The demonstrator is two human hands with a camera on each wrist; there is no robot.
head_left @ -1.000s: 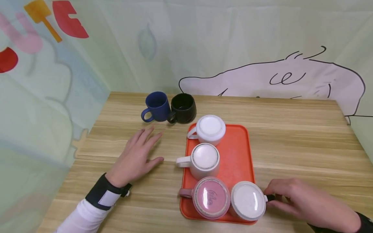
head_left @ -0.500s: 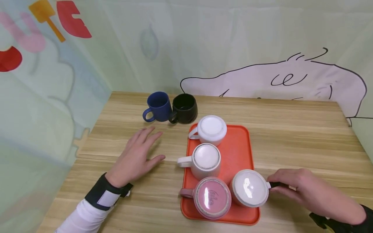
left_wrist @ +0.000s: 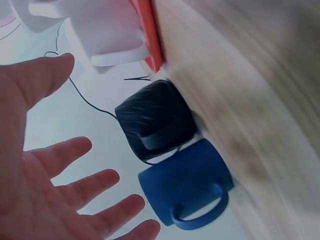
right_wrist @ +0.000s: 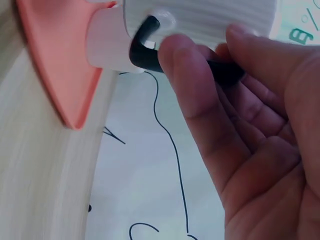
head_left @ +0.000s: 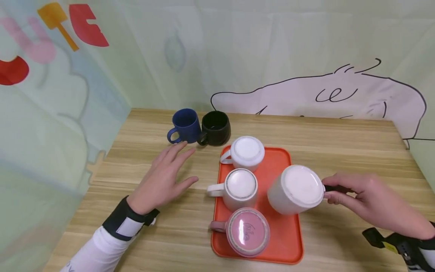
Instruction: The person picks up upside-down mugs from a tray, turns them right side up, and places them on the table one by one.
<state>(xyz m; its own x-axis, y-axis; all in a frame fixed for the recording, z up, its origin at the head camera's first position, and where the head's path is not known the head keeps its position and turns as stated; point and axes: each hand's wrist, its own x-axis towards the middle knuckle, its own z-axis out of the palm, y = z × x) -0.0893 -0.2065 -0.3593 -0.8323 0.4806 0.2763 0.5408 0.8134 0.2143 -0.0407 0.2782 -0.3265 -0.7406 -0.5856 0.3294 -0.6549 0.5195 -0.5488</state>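
My right hand [head_left: 370, 200] pinches the black handle [right_wrist: 150, 57] of a white mug [head_left: 297, 189], which is upside down and tilted above the right side of the red tray [head_left: 276, 241]. In the right wrist view, thumb and fingers close on that handle. My left hand [head_left: 159, 181] hovers left of the tray with spread fingers and holds nothing. Just beyond its fingertips stand a blue mug [head_left: 187, 126] and a black mug [head_left: 216, 128], both upright and side by side. The left wrist view shows the blue mug [left_wrist: 187, 182] and black mug [left_wrist: 156, 120] past the open palm.
Along the tray's left side stand three upside-down mugs: a white one [head_left: 246, 151] at the back, a ribbed white one [head_left: 240, 187] in the middle and a pink one [head_left: 248, 232] in front. A printed cloth wall [head_left: 265, 56] rises behind the wooden table [head_left: 346, 151].
My right hand has lifted the white mug from the tray's front right corner and carried it away from me, tilting it. The left hand has shifted slightly toward the blue mug.
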